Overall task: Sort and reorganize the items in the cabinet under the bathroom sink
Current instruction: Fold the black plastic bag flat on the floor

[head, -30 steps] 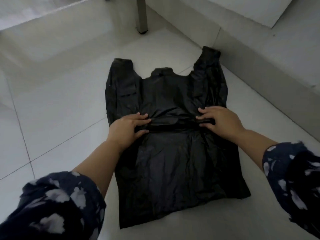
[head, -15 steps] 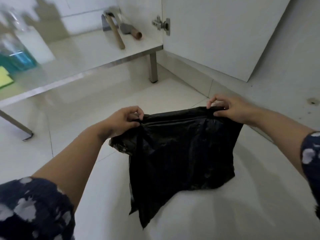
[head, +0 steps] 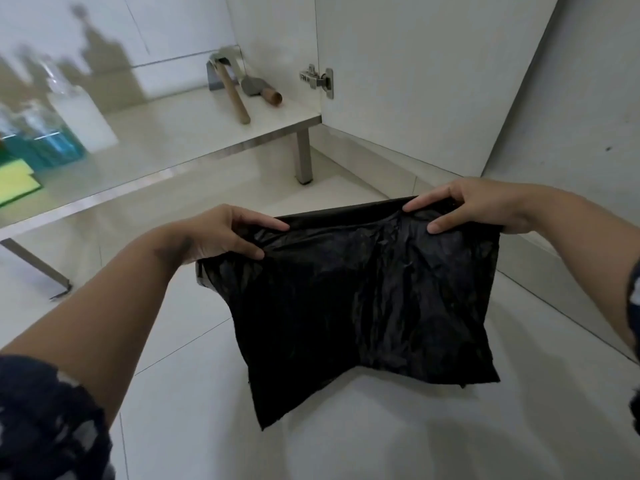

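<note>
A black plastic bag [head: 360, 306], folded in half, hangs in the air above the floor tiles. My left hand [head: 221, 233] pinches its upper left corner along the fold. My right hand [head: 474, 206] pinches the upper right corner. The bag's lower edge dangles free, its bottom left corner lowest. Behind it the cabinet floor [head: 194, 140] stands open on short metal legs.
On the cabinet floor lie a wooden-handled hammer [head: 232, 88] and a trowel-like tool [head: 259, 90] at the back right. Blurred bottles [head: 65, 133] with blue liquid and yellow-green sponges [head: 17, 181] sit at the left. The open cabinet door [head: 415, 74] with its hinge [head: 318, 79] stands at the right.
The bag lay flat on the floor under both hands; it is now folded in half and lifted into the air. My view has tilted up toward the cabinet.
</note>
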`<state>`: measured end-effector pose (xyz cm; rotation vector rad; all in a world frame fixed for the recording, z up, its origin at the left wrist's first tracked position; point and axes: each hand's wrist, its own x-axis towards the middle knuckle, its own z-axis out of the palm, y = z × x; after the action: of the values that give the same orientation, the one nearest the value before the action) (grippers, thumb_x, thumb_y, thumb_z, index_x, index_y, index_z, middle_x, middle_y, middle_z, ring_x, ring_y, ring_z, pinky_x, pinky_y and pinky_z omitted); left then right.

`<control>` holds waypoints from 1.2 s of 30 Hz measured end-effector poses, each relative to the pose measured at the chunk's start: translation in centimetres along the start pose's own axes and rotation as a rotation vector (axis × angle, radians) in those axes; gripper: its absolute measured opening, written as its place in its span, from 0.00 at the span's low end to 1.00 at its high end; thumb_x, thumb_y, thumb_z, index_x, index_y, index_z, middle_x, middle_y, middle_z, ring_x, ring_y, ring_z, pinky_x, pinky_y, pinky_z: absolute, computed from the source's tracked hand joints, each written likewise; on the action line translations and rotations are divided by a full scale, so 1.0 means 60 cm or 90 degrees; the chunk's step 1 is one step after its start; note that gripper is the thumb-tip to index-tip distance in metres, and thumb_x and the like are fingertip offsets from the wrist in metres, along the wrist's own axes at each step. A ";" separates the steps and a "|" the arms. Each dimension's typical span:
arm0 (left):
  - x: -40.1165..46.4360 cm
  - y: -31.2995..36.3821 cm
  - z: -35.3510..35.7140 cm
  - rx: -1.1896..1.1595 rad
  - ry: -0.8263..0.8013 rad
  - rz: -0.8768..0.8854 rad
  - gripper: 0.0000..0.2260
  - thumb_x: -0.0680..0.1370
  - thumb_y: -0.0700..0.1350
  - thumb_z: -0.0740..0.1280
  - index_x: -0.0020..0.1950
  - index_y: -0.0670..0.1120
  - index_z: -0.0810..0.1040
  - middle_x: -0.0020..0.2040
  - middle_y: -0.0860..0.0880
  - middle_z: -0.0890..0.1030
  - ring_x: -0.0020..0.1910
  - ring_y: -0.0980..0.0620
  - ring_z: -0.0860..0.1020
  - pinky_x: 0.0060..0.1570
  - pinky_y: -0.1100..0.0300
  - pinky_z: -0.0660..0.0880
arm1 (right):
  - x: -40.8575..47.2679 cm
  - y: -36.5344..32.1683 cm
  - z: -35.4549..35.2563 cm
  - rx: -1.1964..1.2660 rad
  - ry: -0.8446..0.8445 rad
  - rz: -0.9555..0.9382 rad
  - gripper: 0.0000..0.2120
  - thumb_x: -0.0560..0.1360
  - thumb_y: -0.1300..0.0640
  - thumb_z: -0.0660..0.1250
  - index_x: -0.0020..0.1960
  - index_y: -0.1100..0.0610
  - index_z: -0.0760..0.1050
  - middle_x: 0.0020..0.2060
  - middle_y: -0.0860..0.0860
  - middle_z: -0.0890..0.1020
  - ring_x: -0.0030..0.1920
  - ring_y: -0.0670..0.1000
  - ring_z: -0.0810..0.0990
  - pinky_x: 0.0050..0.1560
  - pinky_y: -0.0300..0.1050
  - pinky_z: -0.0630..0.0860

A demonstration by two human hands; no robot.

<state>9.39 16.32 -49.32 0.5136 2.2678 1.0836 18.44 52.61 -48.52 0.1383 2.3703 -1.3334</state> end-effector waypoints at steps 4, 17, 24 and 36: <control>0.013 0.000 -0.006 0.004 0.029 0.000 0.19 0.71 0.29 0.71 0.45 0.54 0.85 0.39 0.58 0.85 0.37 0.63 0.82 0.38 0.73 0.76 | -0.004 0.007 -0.002 0.078 -0.029 0.032 0.22 0.73 0.66 0.69 0.62 0.48 0.78 0.53 0.51 0.84 0.48 0.48 0.84 0.42 0.37 0.81; 0.144 -0.117 0.075 0.094 -0.025 -0.088 0.21 0.73 0.31 0.70 0.40 0.60 0.84 0.46 0.50 0.83 0.46 0.52 0.79 0.41 0.73 0.76 | 0.096 0.168 0.067 -0.085 0.024 0.094 0.25 0.70 0.67 0.73 0.63 0.49 0.77 0.63 0.49 0.76 0.65 0.49 0.72 0.64 0.38 0.65; 0.224 -0.170 0.135 0.418 0.151 -0.004 0.18 0.74 0.39 0.67 0.54 0.62 0.81 0.57 0.57 0.78 0.60 0.53 0.75 0.59 0.55 0.71 | 0.167 0.253 0.108 -0.184 0.109 0.102 0.25 0.70 0.64 0.73 0.65 0.49 0.75 0.64 0.50 0.75 0.65 0.51 0.72 0.63 0.38 0.64; 0.248 -0.157 0.182 0.691 0.267 0.111 0.11 0.79 0.49 0.61 0.57 0.57 0.81 0.64 0.55 0.76 0.69 0.53 0.68 0.70 0.44 0.51 | 0.188 0.231 0.114 -0.559 0.094 0.059 0.26 0.74 0.41 0.64 0.71 0.40 0.65 0.72 0.48 0.63 0.73 0.54 0.60 0.73 0.62 0.51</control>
<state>4.05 25.26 -67.22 0.9659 3.1201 -0.1173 14.19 53.03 -67.16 0.0823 2.7957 -0.1626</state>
